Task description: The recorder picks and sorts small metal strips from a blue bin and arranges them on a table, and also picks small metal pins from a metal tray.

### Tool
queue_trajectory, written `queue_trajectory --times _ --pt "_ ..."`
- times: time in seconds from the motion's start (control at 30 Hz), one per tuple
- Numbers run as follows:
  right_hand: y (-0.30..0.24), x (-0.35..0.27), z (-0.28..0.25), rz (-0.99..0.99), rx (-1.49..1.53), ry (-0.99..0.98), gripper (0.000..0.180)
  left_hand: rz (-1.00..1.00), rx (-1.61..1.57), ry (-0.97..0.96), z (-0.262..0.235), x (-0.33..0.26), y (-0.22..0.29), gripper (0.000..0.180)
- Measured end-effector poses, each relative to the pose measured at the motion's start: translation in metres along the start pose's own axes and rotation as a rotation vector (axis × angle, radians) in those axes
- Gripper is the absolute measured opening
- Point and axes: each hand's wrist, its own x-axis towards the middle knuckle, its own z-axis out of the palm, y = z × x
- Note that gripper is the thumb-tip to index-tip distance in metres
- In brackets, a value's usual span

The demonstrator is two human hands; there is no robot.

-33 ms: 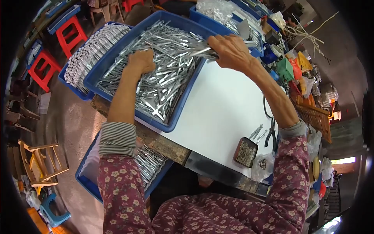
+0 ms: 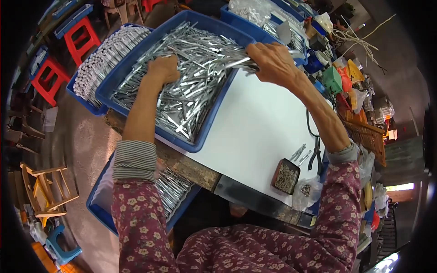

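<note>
Head view: right fingers (image 2: 263, 51) clench silvery strips (image 2: 236, 62) jutting leftward; left fingers (image 2: 171, 64) curl over the pile (image 2: 193, 93), hold unclear.

Silver rods (image 2: 195, 75), blue tray (image 2: 194, 148), white tabletop (image 2: 255, 125), maroon sleeves (image 2: 139, 218) — cream-flowered, grey-striped cuff (image 2: 134, 160)

Grey floor (image 2: 86, 150) runs down the left side, with a paler, lit patch near the bench (image 2: 255, 132). Two red stools (image 2: 49, 78) stand on it; nearer are a wooden chair (image 2: 57, 207) and a blue stool (image 2: 63, 249). A beige chair (image 2: 122, 12) shows at the top edge. The bench has a white top and a scuffed edge. Far right, a bright strip of light (image 2: 400, 187) shines amid dimmer surroundings.
</note>
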Motion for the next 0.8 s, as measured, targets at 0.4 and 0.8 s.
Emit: queue_trajectory --times 0.4,0.8 --pt "-0.072 -0.142 0.006 0.065 0.321 -0.124 0.043 0.101 0.1 0.106 0.019 0.023 -0.019 0.038" --pt "-0.054 -0.177 0.033 0.072 0.429 -0.424 0.031 0.24 0.046 0.175 0.028 0.033 -0.027 0.035"
